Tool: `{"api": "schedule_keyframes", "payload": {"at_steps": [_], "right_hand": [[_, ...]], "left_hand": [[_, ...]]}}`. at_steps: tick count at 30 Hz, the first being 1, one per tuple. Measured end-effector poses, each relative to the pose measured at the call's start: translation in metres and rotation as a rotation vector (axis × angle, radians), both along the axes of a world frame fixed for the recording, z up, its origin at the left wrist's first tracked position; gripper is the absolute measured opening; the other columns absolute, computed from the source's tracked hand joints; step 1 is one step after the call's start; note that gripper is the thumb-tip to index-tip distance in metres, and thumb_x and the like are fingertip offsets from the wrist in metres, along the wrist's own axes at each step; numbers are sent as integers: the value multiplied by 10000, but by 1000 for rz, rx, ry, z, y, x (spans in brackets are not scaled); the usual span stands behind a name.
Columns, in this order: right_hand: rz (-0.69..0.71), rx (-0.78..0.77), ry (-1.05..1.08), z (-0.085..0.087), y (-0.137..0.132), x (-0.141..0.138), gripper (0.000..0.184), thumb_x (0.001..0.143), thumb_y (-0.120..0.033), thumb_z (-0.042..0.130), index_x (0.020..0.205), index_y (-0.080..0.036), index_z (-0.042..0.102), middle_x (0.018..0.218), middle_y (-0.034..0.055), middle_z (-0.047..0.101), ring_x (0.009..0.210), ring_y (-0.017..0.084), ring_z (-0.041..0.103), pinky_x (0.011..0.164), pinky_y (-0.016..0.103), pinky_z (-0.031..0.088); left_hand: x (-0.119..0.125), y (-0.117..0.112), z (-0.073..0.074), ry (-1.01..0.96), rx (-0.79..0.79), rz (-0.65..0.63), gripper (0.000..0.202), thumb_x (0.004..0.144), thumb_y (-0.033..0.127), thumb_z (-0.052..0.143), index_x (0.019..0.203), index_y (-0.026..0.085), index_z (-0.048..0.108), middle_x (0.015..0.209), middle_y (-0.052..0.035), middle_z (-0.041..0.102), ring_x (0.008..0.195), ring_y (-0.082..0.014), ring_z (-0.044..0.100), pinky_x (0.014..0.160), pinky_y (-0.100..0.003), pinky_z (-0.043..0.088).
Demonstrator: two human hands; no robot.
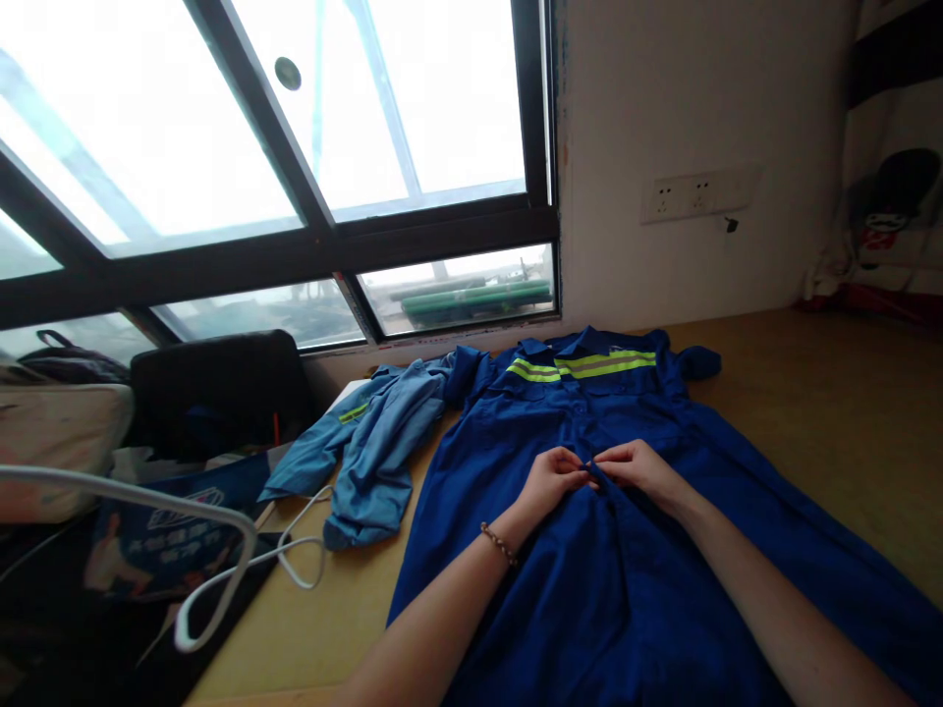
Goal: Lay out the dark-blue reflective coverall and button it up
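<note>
Spread over the table is a dark blue work coat (501, 530) with yellow and silver reflective stripes across the chest, its collar toward the wall. Both hands meet at its front opening, about halfway down. My left hand (554, 475), a beaded bracelet at the wrist, pinches one side of the front edge. From the other side my right hand (639, 473) is closed on the same edge, fingertips almost touching the left ones. Any button between the fingers is too small to make out. The cloth is slightly raised and creased below them.
A lighter blue garment (390, 442) lies crumpled to the left on the yellowish table (295, 628). A white cable (221, 516) loops in front of bags and a black chair back (221, 393). Behind are a window (413, 108) and a wall socket (696, 194).
</note>
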State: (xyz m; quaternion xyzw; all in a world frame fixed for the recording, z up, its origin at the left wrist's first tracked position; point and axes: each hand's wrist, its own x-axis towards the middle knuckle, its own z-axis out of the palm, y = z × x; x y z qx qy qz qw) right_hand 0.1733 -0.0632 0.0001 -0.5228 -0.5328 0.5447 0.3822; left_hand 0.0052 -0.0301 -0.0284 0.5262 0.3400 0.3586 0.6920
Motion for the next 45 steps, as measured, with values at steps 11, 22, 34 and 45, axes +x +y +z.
{"api": "schedule_keyframes", "payload": {"at_steps": [11,22,34,45], "right_hand": [[-30,242,-217,-2,2,-3,189,608,-315,635,692,-155,691,681,33,665,648,165,593,593,234,422],[-59,496,-468,-4,-2,-10,106,669,-266,573,654,-169,614,613,-4,595,568,117,514,525,215,371],[14,467,-472,-5,-4,-12,83,674,-245,547,652,-171,515,577,-28,526,538,98,478,501,200,350],[76,544,-596,-3,-7,-12,251,779,-371,474,623,-174,456,563,-31,488,527,95,439,497,214,292]], "left_hand": [[2,-3,-8,111,124,57,218,575,258,679,659,155,506,553,-5,604,543,-165,609,487,-225,432],[2,-6,2,164,153,64,189,687,332,580,691,158,507,538,11,576,515,-119,560,476,-195,375],[7,-2,-7,149,162,183,142,631,211,592,629,158,461,508,40,508,474,-81,473,483,-187,356],[4,-2,-10,19,193,133,269,637,324,640,684,151,439,547,54,462,484,-60,430,476,-176,304]]}}
